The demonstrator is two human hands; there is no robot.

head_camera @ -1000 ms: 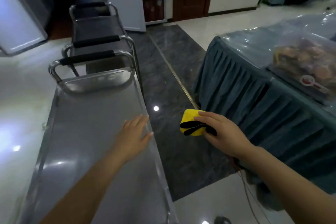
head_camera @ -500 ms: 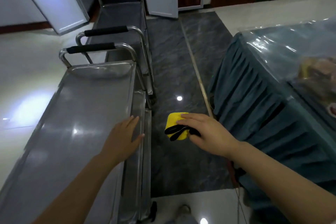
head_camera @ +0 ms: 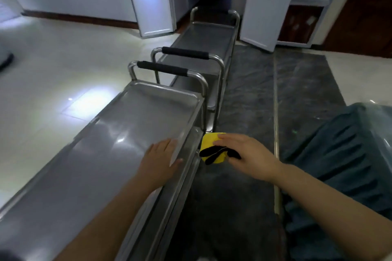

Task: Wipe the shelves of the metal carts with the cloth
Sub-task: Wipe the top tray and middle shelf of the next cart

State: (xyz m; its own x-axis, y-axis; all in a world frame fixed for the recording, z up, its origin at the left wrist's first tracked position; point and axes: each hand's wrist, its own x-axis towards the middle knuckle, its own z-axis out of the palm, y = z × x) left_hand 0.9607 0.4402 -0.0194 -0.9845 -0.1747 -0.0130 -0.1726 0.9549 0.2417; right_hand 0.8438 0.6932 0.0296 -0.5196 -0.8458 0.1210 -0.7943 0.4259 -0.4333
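gripping a folded yellow cloth (head_camera: 212, 148) with black straps, the right hand (head_camera: 248, 153) hovers right of the near cart (head_camera: 135, 121); the left hand (head_camera: 160, 161) lies flat, fingers spread, on its smooth steel top shelf.

The left hand (head_camera: 162, 158) lies flat, palm down, fingers straight. The right hand (head_camera: 244, 154) reaches forward, fingers closed in a grip.
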